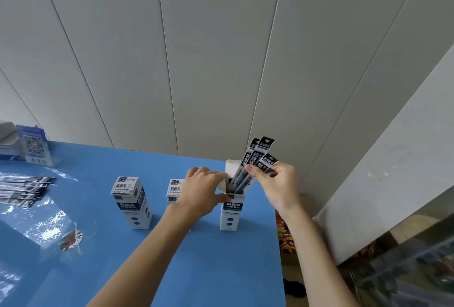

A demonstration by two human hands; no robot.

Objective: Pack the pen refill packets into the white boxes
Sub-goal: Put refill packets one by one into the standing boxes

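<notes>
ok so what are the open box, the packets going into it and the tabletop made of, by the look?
Open box: thin white printed card, going by the folded flap with its raw inner face. Refill packets: probably glossy printed plastic film; thin, flat and slightly bent, could be coated paper. Table: smooth blue surface, likely laminate or plastic, with window glare at its left.

You see three tall white cardboard boxes with dark blue labels standing upright in a row: two closed ones [132,202] [175,190] and an open one [231,210] at the right. Slim black-and-white pen refill packets [256,159] stick tilted out of its top. More packets [23,190] lie flat far left.
</notes>
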